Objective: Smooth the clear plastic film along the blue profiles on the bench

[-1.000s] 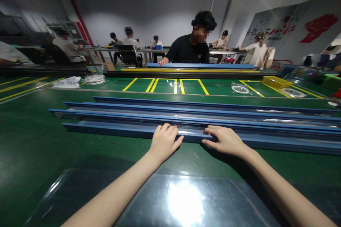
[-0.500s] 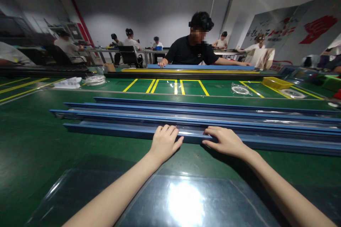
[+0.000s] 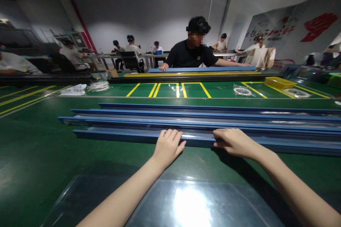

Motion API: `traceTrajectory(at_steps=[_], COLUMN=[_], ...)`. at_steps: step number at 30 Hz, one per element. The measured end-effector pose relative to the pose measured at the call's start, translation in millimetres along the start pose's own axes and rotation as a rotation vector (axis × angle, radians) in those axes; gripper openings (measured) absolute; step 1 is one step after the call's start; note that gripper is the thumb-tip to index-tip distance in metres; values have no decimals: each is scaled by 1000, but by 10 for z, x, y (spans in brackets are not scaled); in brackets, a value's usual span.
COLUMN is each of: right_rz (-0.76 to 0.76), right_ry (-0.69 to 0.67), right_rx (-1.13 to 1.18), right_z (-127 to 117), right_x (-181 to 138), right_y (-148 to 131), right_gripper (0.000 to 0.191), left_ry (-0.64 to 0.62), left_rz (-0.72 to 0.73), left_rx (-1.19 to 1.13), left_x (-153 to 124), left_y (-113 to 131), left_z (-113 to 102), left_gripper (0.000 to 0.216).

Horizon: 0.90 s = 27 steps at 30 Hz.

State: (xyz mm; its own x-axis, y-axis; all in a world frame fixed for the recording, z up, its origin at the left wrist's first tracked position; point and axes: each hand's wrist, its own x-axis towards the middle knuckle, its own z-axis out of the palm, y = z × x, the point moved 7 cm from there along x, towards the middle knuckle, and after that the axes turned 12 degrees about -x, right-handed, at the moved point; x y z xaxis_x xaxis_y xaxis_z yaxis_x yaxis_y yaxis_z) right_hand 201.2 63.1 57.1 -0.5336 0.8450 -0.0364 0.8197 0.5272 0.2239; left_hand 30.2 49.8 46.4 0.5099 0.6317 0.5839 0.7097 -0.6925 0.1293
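Observation:
The nearest of several long blue channel strips (image 3: 117, 135) lies lengthwise across the green tabletop in front of me. Over its near wall curl the fingers of my left hand (image 3: 168, 149), the fingertips hidden inside the channel and the thumb on the near side. To the right, my right hand (image 3: 236, 142) pinches the same wall between thumb and bent fingers. Behind this strip lie more blue channel strips (image 3: 138, 115), side by side, some lined with shiny clear film. Below my forearms a clear plastic sheet (image 3: 149, 205) rests flat and reflects a lamp.
Across the table a co-worker in a black shirt (image 3: 185, 53) holds another blue strip (image 3: 202, 69) over black and yellow ones. A yellow tray (image 3: 279, 83), bagged white coils (image 3: 99, 86) and crumpled paper (image 3: 73, 89) lie on the table. Yellow tape lines mark its far part.
My right hand has slid a little right along the near strip, its fingers drawn closer together. My left hand keeps its place on the strip. The whole view has shifted slightly.

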Motion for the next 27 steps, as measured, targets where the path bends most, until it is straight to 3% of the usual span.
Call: traceTrajectory(at_steps=[9, 12, 18, 21, 23, 27], right_rz=[127, 142, 164, 80, 12, 17], right_ry=[-272, -302, -242, -166, -98, 25], right_rx=[136, 197, 280, 341, 367, 328], right_z=[164, 198, 223, 187, 148, 93], right_x=[-231, -276, -272, -183, -96, 34], right_y=[455, 539, 550, 363, 194, 8], right_gripper=[10, 13, 24, 31, 24, 28], left_ry=[23, 30, -11, -40, -44, -46], left_rz=[-30, -39, -62, -69, -71, -68], left_rx=[22, 29, 44, 48, 52, 47], left_x=[-10, -9, 0, 4, 4, 1], left_y=[-13, -8, -13, -15, -15, -11], left_z=[0, 0, 34, 53, 52, 43], left_gripper=[28, 30, 29, 29, 29, 30])
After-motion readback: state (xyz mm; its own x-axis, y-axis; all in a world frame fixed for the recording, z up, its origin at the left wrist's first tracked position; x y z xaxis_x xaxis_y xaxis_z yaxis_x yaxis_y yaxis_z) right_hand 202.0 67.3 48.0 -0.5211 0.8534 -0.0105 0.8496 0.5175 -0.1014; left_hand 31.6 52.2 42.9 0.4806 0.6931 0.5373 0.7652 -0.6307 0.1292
